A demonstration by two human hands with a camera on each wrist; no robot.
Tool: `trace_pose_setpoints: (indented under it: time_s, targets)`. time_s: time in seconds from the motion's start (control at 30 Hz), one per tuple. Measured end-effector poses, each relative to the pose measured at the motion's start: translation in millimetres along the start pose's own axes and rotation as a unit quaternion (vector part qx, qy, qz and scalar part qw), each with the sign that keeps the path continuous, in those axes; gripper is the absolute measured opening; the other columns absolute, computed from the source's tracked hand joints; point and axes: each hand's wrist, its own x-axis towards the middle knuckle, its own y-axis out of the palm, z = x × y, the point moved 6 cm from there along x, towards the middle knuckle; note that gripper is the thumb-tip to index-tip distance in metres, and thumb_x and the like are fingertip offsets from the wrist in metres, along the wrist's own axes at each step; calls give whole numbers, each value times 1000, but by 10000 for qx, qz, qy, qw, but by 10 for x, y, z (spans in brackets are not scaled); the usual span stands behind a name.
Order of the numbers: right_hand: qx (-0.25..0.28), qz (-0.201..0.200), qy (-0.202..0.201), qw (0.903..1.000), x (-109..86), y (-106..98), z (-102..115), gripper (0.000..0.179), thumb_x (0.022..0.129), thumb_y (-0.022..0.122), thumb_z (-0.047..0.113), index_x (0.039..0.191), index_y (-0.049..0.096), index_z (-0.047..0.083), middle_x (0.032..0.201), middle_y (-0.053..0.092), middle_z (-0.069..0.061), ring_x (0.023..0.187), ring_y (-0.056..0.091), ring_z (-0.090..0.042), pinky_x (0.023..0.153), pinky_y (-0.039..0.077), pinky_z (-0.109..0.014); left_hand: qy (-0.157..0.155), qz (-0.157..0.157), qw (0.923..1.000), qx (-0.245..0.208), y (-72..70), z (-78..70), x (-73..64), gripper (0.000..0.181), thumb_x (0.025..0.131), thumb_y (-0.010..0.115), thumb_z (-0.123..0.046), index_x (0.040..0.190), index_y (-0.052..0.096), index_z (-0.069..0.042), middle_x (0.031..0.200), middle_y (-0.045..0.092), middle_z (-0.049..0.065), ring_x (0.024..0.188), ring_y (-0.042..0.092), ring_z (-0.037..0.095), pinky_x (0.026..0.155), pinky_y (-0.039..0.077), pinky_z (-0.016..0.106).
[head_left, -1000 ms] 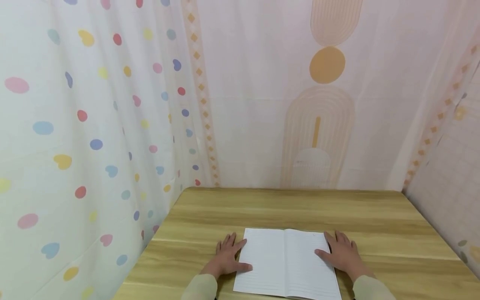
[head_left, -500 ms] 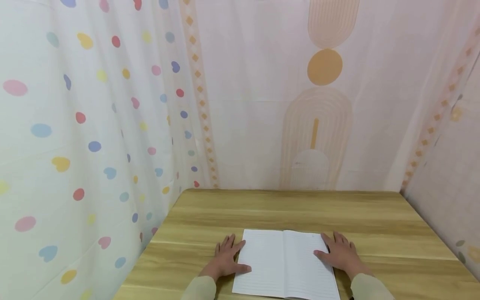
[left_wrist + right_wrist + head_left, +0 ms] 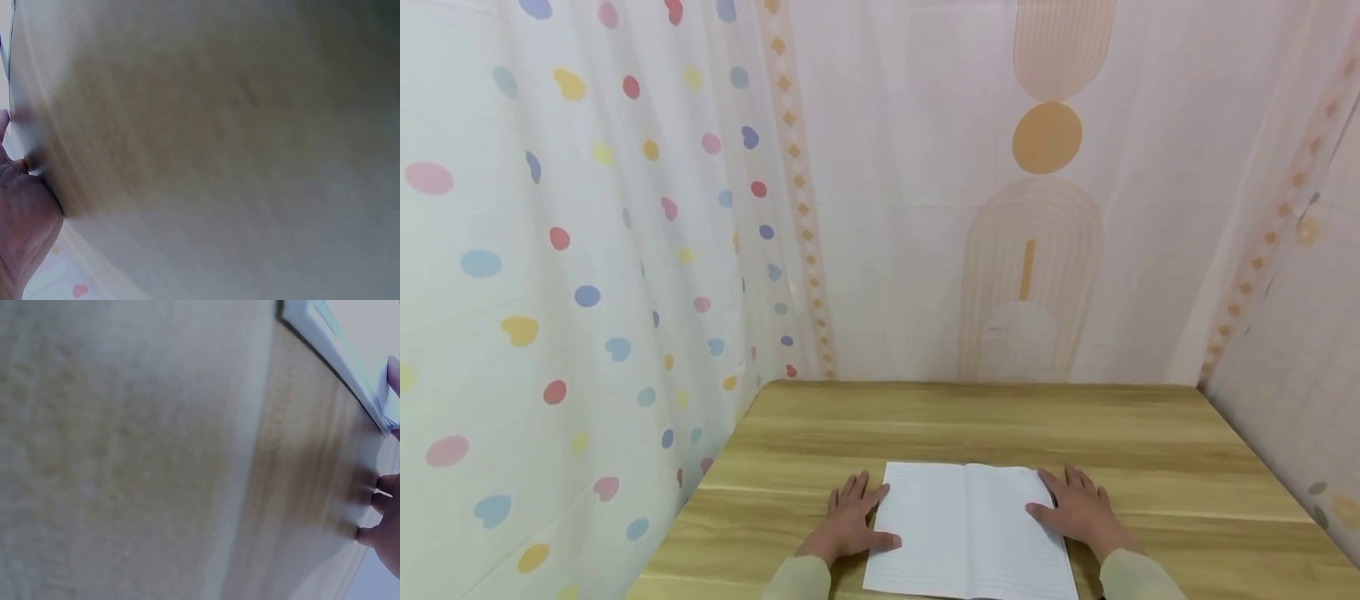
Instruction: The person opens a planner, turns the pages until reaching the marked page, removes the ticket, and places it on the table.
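An open notebook (image 3: 925, 525) with lined white pages lies flat in front of me, its fold running away from me down the middle. My left hand (image 3: 852, 521) rests at its left edge, fingers spread on the wood, with the thumb lying over the page. At the right edge rests my right hand (image 3: 1078, 508), thumb and forefinger on the page and the other fingers spread on the table. In the right wrist view the notebook (image 3: 337, 353) shows its stacked page edges close to the fingertips. The left wrist view catches the heel of my left hand (image 3: 28, 219) against the wood.
The wood-grain table (image 3: 985, 417) extends past the notebook on every visible side. A dotted curtain (image 3: 587, 250) hangs along the left, a patterned curtain (image 3: 887, 208) stands behind the far edge, and another pale curtain (image 3: 1307, 358) borders the right.
The whole head view has shifted slightly, with the scene sitting a little lower and further left. Both hands and the notebook keep their places relative to each other.
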Motion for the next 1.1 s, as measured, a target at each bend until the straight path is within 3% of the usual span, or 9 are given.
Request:
trace_pose_setpoints:
  time_s: [0.27, 0.57, 0.77, 0.9, 1.1]
  targets:
    - [138, -507, -417, 9977, -10, 27, 36, 63, 89, 70, 45, 134, 60, 3, 142, 36, -42, 133, 28, -61, 102, 16, -78, -63, -27, 9999, -88, 9, 33, -31, 91, 79, 78, -54, 152, 41, -11, 160, 12, 30, 147, 5, 49, 112, -3, 68]
    - [649, -991, -430, 9920, 39, -25, 100, 57, 88, 74, 34, 127, 62, -6, 132, 53, -35, 124, 45, -55, 99, 35, -68, -64, -19, 9999, -137, 5, 18, -59, 91, 80, 77, -54, 152, 41, -11, 160, 12, 30, 147, 4, 49, 112, -3, 68]
    - [1509, -959, -291, 9835, 0, -84, 115, 51, 89, 75, 27, 125, 63, -7, 106, 68, -17, 98, 63, -33, 84, 52, -49, -13, 98, 9999, -105, 16, -17, -44, 93, 81, 75, -57, 153, 39, -10, 160, 10, 30, 146, 2, 50, 112, -4, 68]
    - [1829, -906, -175, 9788, 15, -127, 130, 48, 92, 72, 24, 127, 61, -7, 91, 65, -6, 80, 56, -19, 70, 49, -36, -12, 113, 9999, -48, 7, -39, -37, 91, 82, 75, -55, 153, 38, -11, 160, 10, 30, 147, 3, 48, 112, -3, 67]
    - [2340, -837, -67, 9686, 37, -175, 251, 52, 96, 66, 25, 135, 55, -7, 101, 67, -12, 85, 58, -20, 72, 50, -35, 70, 147, 9999, 42, -21, -42, -41, 91, 84, 73, -55, 154, 36, -11, 160, 9, 30, 147, 2, 48, 111, -4, 68]
